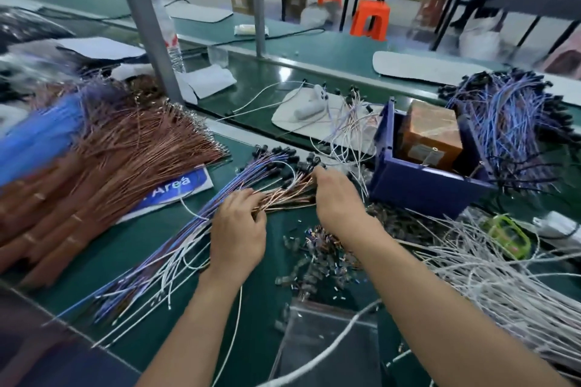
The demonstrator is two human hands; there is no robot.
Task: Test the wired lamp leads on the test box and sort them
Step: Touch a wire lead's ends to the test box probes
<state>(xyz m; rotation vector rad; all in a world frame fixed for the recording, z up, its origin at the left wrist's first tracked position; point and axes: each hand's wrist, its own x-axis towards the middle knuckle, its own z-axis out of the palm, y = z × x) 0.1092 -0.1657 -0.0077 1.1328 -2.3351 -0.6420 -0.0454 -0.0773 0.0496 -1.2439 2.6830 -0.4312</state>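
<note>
My left hand's fingers [251, 202] are curled over the bare copper ends of a fanned bundle of lamp leads [176, 248], gripping them. The left hand [237, 231] sits near the middle of the green tabletop [135, 236].

My right hand [341, 201] is just beside it, to the right. Its fingers bend down into the same bundle, close to the black lamp caps [283, 157]. The back of the hand hides the fingertips, so I cannot tell whether they pinch a lead or only touch it.

The bundle's long axis runs diagonally, from the near left edge of the tabletop up towards its centre, with the caps at the far end.

The test box [418, 188], dark blue with a brown block [430, 132] inside, stands just right of my right hand, nearer that hand than the left. A lead would likely travel rightwards, cap end first.

Beyond the box, towards the far right corner, lies a pile of blue leads [503, 116]. Loose white wires [503, 286] spread along the near right edge.
</note>
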